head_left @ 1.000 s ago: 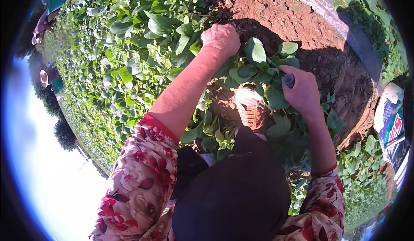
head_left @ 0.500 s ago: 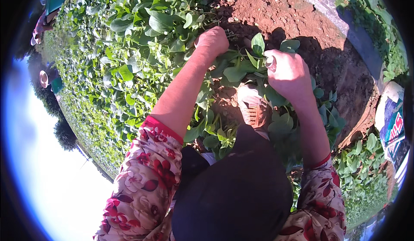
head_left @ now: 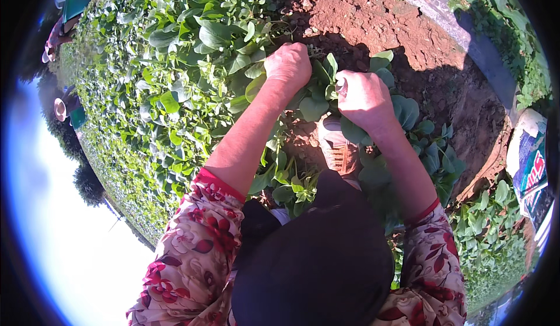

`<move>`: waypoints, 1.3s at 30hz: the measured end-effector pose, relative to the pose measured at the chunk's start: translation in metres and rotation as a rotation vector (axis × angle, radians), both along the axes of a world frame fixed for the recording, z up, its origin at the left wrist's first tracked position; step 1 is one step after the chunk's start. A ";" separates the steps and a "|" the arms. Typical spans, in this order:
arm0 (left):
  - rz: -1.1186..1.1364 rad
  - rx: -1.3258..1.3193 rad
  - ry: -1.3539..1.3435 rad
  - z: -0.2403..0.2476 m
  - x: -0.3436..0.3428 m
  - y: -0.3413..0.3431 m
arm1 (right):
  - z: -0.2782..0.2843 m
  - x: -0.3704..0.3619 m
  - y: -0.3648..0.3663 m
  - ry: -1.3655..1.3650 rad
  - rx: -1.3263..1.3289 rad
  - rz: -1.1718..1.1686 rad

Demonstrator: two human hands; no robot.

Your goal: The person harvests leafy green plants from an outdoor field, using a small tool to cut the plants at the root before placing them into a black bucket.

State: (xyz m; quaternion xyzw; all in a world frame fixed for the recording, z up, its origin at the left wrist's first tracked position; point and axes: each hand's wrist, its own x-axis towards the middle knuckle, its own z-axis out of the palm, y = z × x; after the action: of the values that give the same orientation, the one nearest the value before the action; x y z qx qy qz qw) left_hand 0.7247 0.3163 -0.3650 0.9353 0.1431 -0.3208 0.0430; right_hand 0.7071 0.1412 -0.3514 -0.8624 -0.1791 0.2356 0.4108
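My left hand (head_left: 289,66) is closed at the edge of a dense bed of leafy greens (head_left: 217,34). Its fingers point away from me, and whatever they hold is hidden. To its right, my right hand (head_left: 366,99) is a fist around several leafy green plants (head_left: 315,107), with broad leaves showing on both sides of it. A shiny grey spot shows by the right thumb; I cannot tell what it is. Between my forearms, a brown shoe (head_left: 338,151) stands among low leaves.
Reddish bare soil (head_left: 373,19) lies beyond my hands, bordered by a pale strip (head_left: 434,5). A printed white and blue sack (head_left: 528,162) is at the right edge. At the far left are another person (head_left: 52,40), a pale hat (head_left: 60,109) and a green container (head_left: 77,2).
My right hand has moved left, closer to my left hand, with the leafy greens in it. The left hand has come slightly nearer to me.
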 end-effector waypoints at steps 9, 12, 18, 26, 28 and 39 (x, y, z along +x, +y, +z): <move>-0.212 -0.010 -0.408 -0.005 0.064 0.052 | 0.028 0.000 -0.024 -0.046 -0.034 -0.168; -0.105 0.047 -0.042 -0.014 0.067 0.050 | 0.007 0.008 -0.017 -0.151 -0.003 -0.112; 0.081 0.010 0.116 -0.013 0.049 0.037 | -0.005 0.033 -0.001 -0.010 -0.088 -0.030; -0.166 0.096 0.052 -0.058 0.034 0.056 | -0.060 0.053 0.034 0.005 0.066 -0.056; -0.130 0.021 -0.004 -0.047 0.030 0.049 | -0.067 0.060 0.030 0.140 0.207 -0.187; -0.278 0.270 -0.206 -0.001 0.046 0.055 | -0.016 0.033 -0.002 -0.105 0.012 -0.094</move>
State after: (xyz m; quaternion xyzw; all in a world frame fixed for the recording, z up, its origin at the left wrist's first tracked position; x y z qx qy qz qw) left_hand 0.7708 0.3709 -0.3663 0.9712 0.0492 -0.2043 -0.1127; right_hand 0.7397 0.1392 -0.3676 -0.8785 -0.1610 0.1694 0.4167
